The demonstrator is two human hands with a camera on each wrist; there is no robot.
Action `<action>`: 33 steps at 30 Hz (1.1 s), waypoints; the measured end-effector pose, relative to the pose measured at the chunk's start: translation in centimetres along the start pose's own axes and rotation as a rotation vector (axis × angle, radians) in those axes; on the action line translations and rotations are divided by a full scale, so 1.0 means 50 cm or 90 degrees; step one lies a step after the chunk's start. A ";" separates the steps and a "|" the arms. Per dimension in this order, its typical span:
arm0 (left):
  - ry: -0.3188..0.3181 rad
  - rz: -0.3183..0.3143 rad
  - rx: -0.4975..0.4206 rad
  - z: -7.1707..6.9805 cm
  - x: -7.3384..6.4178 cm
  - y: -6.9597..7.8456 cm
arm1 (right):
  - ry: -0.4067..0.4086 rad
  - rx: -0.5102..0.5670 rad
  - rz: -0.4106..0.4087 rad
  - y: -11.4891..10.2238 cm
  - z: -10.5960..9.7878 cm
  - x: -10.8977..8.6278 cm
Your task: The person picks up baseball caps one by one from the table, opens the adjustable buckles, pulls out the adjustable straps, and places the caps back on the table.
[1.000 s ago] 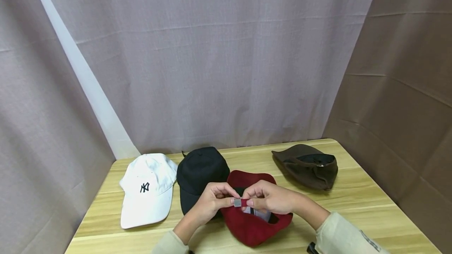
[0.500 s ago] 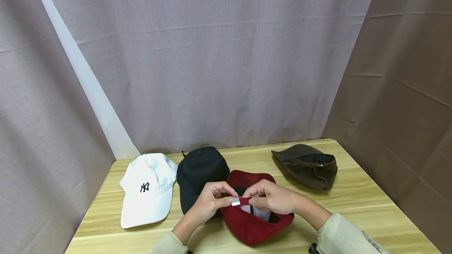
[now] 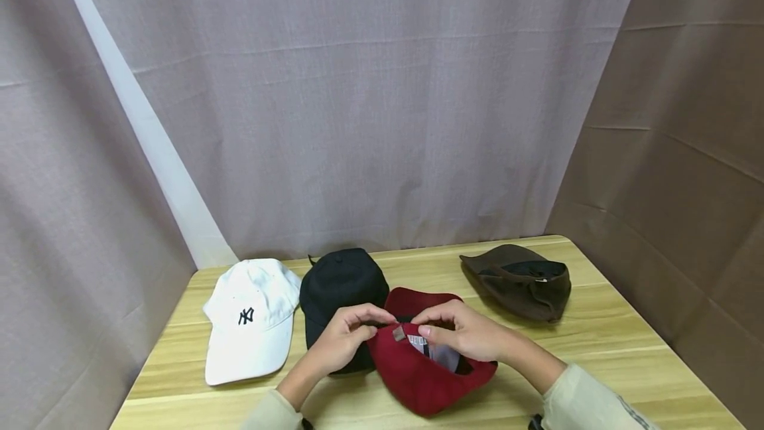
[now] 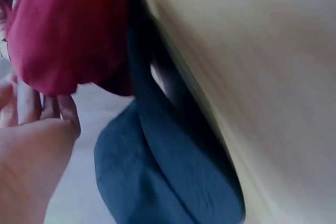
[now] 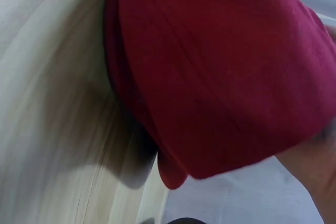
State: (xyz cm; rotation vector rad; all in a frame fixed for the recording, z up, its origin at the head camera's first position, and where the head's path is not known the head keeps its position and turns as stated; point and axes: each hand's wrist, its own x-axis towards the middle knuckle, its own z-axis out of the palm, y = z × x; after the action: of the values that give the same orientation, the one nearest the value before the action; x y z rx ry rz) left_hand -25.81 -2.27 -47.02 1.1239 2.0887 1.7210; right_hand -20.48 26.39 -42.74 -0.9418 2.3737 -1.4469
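Observation:
A red cap (image 3: pixel 424 380) lies in front of me with its opening upward, showing a pale lining and a tag. A small metal buckle (image 3: pixel 398 333) sits on its back strap, between my two hands. My left hand (image 3: pixel 349 337) holds the cap's edge to the left of the buckle, thumb in front and fingers behind. On the other side, my right hand (image 3: pixel 468 332) pinches the strap end with thumb and fingers. The red cap fills much of the right wrist view (image 5: pixel 220 72); in the left wrist view its crown (image 4: pixel 68 30) hangs over my left fingers.
A black cap (image 3: pixel 343 284) lies right beside the red cap, partly behind my left hand. Farther left is a white cap (image 3: pixel 247 344) with a dark logo. A brown cap (image 3: pixel 516 284) lies at the back right of the wooden table (image 3: pixel 603 350). Curtains stand behind.
My left thumb and fingers have come off the buckle and shifted left along the cap's edge. The strap lies lower against the cap. The right hand has barely moved.

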 end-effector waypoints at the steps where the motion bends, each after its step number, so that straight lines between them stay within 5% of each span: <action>1: -0.001 -0.010 0.046 -0.004 -0.001 -0.001 | 0.016 -0.012 0.004 0.000 -0.001 -0.002; 9: -0.092 0.054 0.532 -0.012 0.011 -0.024 | 0.144 -0.177 0.000 -0.013 -0.013 -0.024; 17: -0.109 0.175 0.759 0.001 0.034 -0.042 | 0.225 -0.253 -0.049 -0.023 -0.013 -0.041; 22: -0.094 0.190 0.755 0.007 0.036 -0.041 | 0.328 -0.332 -0.096 -0.026 -0.023 -0.052; 27: -0.022 0.215 0.649 0.009 0.030 -0.037 | 0.408 -0.384 -0.058 -0.019 -0.076 -0.070; 33: 0.149 0.234 0.448 0.016 0.022 -0.029 | 0.348 -0.432 0.074 0.040 -0.176 -0.108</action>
State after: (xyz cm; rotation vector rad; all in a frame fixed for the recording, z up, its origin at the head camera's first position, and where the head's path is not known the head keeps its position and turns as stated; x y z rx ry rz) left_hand -26.70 -0.98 -48.22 1.6365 2.9083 1.3024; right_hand -21.35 36.71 -40.85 -0.5329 3.3704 -0.9321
